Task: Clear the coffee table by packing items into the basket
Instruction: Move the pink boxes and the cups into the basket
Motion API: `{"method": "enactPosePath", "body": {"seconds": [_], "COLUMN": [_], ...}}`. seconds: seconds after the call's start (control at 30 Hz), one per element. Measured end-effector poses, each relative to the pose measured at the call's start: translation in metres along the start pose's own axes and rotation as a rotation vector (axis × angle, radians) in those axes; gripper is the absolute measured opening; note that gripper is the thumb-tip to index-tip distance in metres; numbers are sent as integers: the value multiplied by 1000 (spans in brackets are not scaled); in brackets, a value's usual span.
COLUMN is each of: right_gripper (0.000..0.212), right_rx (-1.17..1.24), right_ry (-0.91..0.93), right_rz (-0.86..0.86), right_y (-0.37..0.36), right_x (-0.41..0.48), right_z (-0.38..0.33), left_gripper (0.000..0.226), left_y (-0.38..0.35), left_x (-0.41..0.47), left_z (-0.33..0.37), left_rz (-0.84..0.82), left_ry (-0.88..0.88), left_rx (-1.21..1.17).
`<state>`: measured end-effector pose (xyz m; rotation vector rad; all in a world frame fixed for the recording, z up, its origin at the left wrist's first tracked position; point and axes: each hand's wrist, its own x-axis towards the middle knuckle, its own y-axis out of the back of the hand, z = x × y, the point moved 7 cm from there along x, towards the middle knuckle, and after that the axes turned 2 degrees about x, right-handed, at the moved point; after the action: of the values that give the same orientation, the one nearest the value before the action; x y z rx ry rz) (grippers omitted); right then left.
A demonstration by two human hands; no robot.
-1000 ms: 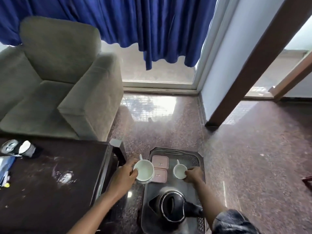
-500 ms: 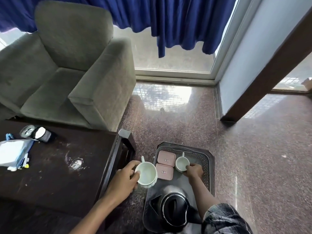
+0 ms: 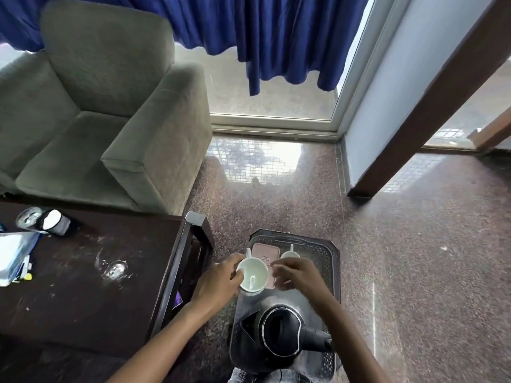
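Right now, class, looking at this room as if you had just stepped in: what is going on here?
A person is packing things from a dark coffee table into a dark basket on the floor beside it. The left hand holds a white cup over the basket; the right hand reaches in near the pink boxes and a second cup. A black kettle already sits inside. A tipped glass and packets remain on the table.

Head cam, looking steeply down at basket (image 3: 333, 261) nearby.
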<state>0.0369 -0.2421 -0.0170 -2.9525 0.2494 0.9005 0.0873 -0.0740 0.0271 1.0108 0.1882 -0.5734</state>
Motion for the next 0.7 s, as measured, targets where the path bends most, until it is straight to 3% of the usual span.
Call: {"method": "enactPosePath", "body": {"seconds": [0.23, 0.4, 0.5, 0.6, 0.7], "right_gripper": [12, 16, 15, 29, 16], "right_rx": [-10, -137, -175, -198, -263], "right_ry": [26, 61, 23, -50, -118], "right_rz": [239, 418, 587, 685, 733], "right_y": [3, 46, 91, 125, 137], "right_x": [-14, -16, -13, -1, 15], "right_z": [3, 6, 19, 46, 65], "left_gripper": [33, 39, 32, 24, 25], "left_y": [-8, -19, -13, -8, -6], "left_x": [10, 10, 12, 13, 13], "left_z": [33, 55, 52, 40, 34], "left_rz": [8, -83, -77, -72, -71], "left_ry": [-87, -143, -119, -54, -36], "left_rx": [170, 50, 2, -71, -75]}}
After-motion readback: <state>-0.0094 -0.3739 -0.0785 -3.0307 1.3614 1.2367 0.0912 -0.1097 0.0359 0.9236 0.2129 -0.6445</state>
